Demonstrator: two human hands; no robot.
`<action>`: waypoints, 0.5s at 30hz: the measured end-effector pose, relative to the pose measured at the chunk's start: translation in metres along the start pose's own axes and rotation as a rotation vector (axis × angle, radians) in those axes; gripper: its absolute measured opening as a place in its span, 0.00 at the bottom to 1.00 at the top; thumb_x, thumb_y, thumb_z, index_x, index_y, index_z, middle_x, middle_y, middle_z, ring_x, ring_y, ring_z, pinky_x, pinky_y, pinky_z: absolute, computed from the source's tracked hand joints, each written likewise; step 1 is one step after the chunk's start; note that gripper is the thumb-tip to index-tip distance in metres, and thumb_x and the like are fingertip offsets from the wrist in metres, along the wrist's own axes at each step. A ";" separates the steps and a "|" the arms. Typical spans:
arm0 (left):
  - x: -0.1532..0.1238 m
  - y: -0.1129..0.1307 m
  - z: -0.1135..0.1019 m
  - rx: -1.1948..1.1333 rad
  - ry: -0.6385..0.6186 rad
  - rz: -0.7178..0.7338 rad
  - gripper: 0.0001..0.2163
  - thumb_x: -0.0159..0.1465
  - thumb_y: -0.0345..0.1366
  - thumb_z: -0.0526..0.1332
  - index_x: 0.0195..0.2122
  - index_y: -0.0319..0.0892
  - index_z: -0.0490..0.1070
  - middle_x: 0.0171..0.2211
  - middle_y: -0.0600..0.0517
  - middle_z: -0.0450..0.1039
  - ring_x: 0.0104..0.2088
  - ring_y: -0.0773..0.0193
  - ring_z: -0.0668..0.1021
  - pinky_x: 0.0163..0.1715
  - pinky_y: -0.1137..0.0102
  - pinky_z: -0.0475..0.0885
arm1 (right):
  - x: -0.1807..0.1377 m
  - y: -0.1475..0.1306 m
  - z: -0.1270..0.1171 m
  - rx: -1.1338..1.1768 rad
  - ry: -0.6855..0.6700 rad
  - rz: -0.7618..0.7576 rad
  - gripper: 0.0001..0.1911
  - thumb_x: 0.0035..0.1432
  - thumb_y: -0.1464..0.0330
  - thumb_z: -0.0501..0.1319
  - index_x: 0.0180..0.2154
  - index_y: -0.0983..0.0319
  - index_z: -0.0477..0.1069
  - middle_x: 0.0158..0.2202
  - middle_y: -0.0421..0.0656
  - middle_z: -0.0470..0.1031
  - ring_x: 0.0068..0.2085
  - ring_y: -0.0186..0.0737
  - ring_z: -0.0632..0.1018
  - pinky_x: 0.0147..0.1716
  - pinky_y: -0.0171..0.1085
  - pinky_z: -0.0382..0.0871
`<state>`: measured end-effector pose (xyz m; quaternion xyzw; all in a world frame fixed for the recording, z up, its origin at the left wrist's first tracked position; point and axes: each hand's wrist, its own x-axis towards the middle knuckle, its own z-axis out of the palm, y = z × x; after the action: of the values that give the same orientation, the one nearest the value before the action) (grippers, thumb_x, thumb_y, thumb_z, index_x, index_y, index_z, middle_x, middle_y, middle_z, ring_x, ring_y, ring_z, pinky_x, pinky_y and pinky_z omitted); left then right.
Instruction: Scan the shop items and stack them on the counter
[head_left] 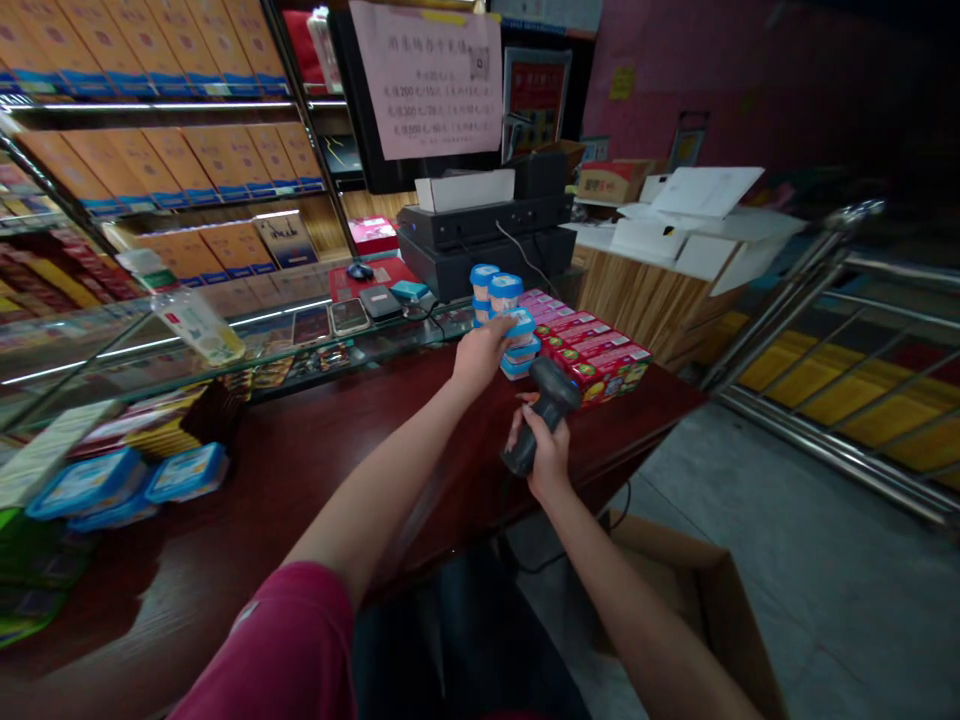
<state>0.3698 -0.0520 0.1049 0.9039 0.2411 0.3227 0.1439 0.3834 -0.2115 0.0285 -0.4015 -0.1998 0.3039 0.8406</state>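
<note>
Item: blue-lidded tub (520, 326), upper one of the nearest stack, on the far part of the counter (337, 430). Left hand (480, 357) upon it, fingers at the lid's edge; from where I stand I cannot tell whether they have closed round it or merely rest there.

Item: lower tub (519, 358), blue-lidded likewise, directly beneath.

Item: further stacked tubs (504, 290), blue and white, just behind.

Item: handheld scanner (551, 400), dark grey, gripped by the handle in the right hand (549, 455), thumb and fingers wrapped about it; head tipped toward the red boxes, a small blue light showing.

Item: red boxes (604, 355), printed with fruit, laid in a row beside the tubs; pinker boxes (544, 305) behind.

Item: three blue-lidded containers (187, 472), flat, at the counter's left, next to yellow-edged packets (172, 425).

Item: clear bottle (196, 322), white cap, standing on the glass case.

Item: black till unit (487, 245), a white box (465, 190) on top; above, a pink notice (431, 85) fixed to a screen.

Item: orange boxes (135, 50), ranged on lit shelves.

Item: open cardboard carton (724, 600), on the floor, right.

Item: metal railing (832, 425), far right.
</note>
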 end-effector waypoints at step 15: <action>-0.229 -0.180 -0.151 -0.591 0.312 -0.587 0.26 0.55 0.48 0.74 0.50 0.38 0.82 0.50 0.46 0.83 0.53 0.47 0.81 0.61 0.55 0.71 | -0.001 0.061 0.105 -0.129 -0.855 0.616 0.21 0.53 0.53 0.69 0.39 0.63 0.72 0.21 0.40 0.77 0.12 0.31 0.68 0.10 0.29 0.60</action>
<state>0.0548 -0.0060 0.0260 0.6578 0.4036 0.4559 0.4433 0.3005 -0.1241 0.0419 -0.3328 -0.4158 0.6603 0.5295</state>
